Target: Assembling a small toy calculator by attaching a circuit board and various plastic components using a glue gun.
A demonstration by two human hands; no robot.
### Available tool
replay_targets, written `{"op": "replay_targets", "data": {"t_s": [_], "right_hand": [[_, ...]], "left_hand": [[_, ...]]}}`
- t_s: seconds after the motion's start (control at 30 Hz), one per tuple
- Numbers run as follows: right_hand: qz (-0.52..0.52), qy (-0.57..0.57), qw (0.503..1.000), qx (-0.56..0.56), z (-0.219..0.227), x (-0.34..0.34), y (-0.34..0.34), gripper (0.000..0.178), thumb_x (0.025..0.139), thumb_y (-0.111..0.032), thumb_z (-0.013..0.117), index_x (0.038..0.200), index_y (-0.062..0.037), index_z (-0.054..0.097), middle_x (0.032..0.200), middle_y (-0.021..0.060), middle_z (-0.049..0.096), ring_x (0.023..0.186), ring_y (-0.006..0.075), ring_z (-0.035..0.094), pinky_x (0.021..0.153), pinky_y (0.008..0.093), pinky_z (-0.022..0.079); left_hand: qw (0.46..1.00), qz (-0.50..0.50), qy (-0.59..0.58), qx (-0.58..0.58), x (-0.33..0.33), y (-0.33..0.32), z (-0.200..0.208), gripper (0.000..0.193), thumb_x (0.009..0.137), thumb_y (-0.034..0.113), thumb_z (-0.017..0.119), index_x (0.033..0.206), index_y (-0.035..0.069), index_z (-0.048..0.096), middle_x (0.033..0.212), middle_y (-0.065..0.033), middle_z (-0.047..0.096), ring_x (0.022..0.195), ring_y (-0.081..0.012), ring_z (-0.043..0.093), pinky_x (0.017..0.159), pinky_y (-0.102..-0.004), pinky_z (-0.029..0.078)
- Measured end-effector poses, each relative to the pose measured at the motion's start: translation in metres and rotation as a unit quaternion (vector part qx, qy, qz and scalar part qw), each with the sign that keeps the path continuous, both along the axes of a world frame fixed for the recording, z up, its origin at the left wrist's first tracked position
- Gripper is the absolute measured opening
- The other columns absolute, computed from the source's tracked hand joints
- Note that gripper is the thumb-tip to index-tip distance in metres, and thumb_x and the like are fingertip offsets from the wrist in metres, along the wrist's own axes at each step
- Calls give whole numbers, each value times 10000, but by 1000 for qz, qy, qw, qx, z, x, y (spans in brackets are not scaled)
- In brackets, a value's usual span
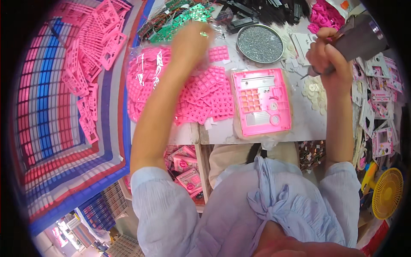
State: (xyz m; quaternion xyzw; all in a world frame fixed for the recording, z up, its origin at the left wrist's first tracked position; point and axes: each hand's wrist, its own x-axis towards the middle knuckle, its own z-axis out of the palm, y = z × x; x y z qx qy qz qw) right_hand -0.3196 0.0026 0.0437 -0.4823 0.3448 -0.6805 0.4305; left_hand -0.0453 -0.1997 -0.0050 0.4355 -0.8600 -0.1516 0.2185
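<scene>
My right hand point(327, 55) is wrapped round a dark electric screwdriver point(359, 37), whose thin bit points left above the table. At the far side my left hand point(192, 43) reaches over a heap of green circuit boards point(171, 23) with wires; its fingers are smeared by motion, so I cannot tell what they do. In front of me a pink plastic toy casing point(280, 120) lies with its inside up on a pad. Fitted in it are a button grid point(250, 100) and small clear and silvery parts. Pink keypad pieces point(205, 94) are piled left of the casing.
A round metal dish point(238, 45) full of small screws stands behind the casing. White discs point(316, 96) lie to the right, with black parts point(257, 10) at the back. Pink frames point(102, 38) rest on striped cloth at left; a yellow fan point(387, 192) stands lower right.
</scene>
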Motion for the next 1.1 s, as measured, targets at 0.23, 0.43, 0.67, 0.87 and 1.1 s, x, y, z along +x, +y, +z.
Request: {"op": "replay_targets", "data": {"t_s": [0.23,0.43,0.67,0.87,1.1], "right_hand": [[-72,36,995,54,-13,-7,8,373,919,-174,631,1183,65,520,658,-6,469,561,97,442,522,264,346],[-86,36,994,48,-17,-10,17,397,913,-188,632,1189,73,517,663,4,488,562,97,448,513,252,342],[-149,83,985,14,5,-20,30,548,913,-214,658,1333,81,465,864,64,564,748,129,537,655,291,435],[-439,212,838,-245,5,1,48,464,909,13,609,1358,42,493,1327,191,573,1218,266,583,1102,395,430],[-90,336,937,-21,1,54,35,115,881,-30,673,975,24,714,892,77,705,795,184,657,730,302,513]], "left_hand": [[882,268,-344,177,20,-118,8,644,789,524,721,1312,148,684,1369,-102,650,1273,-295,602,1050,-529,387],[945,231,-192,131,11,-137,-22,456,794,331,736,1173,78,736,1276,-159,688,1177,-360,656,974,-487,499],[974,139,53,-170,-8,-73,17,142,813,172,700,876,47,678,886,-141,694,878,-371,659,751,-487,499],[908,-2,268,-323,0,-29,71,257,795,55,743,720,38,498,683,-89,483,678,-277,488,634,-417,389],[879,27,416,-231,24,-29,82,289,837,37,753,723,73,490,750,-20,522,705,-169,500,662,-311,412]]}}
